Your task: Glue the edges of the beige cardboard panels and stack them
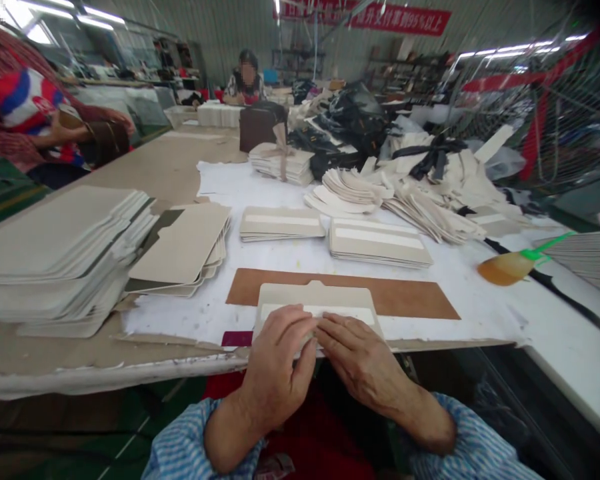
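A beige panel (315,295) with a small tab on its far edge and a pale strip across it lies at the table's front edge. My left hand (283,353) bends over its near part, fingers on top and thumb close to the near edge, gripping it. Beside it, my right hand (355,350) lies with fingers stretched flat on the panel; its thumb is hidden. The fingertips of both hands nearly meet at the middle. Under the panel's far part runs a brown strip (420,299), and a dark purple piece (237,339) shows at its left.
Stacked beige panels (55,227) and tabbed panels (180,243) stand left. Two smaller stacks with pale strips (283,223) (380,241) lie ahead. A yellowish bottle with green nozzle (505,268) lies right. Cut pieces and black bags (355,117) pile behind. Other people sit far back and left.
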A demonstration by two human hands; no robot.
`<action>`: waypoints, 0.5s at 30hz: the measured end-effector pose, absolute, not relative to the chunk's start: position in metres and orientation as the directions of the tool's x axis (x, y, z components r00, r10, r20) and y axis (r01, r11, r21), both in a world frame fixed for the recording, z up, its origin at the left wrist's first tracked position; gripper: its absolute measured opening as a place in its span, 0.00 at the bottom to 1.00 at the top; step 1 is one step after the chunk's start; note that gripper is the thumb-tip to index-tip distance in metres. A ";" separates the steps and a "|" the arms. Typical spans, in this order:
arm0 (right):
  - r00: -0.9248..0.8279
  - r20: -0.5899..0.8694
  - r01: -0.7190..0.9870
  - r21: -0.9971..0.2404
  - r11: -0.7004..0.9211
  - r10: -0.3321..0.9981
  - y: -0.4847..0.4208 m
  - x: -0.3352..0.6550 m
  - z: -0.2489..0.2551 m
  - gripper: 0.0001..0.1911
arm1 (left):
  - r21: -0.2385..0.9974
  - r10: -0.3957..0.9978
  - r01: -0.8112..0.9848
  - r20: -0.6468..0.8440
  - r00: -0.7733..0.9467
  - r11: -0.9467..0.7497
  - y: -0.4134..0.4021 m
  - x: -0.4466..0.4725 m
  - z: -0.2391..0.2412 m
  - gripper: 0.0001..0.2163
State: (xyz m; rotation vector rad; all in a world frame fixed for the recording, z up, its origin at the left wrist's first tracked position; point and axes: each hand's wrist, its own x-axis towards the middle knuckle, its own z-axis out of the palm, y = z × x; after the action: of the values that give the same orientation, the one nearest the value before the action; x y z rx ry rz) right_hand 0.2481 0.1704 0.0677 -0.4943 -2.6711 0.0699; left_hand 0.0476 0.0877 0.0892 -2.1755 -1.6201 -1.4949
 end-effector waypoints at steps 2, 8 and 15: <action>-0.839 0.406 0.332 -0.144 0.932 0.362 0.171 0.248 0.069 0.21 | 0.430 0.753 0.774 0.652 0.091 -0.465 0.092 0.048 0.087 0.12; -0.805 0.439 0.346 -0.200 0.917 0.399 0.170 0.245 0.066 0.22 | 0.350 0.835 0.847 0.519 0.181 -0.401 0.105 0.051 0.077 0.12; -0.336 0.604 0.656 -0.400 0.640 0.723 0.214 0.342 0.079 0.21 | 0.299 0.865 0.872 0.446 0.232 -0.388 0.106 0.049 0.080 0.09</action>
State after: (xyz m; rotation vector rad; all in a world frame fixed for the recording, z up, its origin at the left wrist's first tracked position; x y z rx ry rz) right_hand 0.3421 0.2136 0.0793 -1.0720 -2.0730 0.1081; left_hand 0.0494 0.1065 0.0795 -2.4552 -1.7313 -0.8743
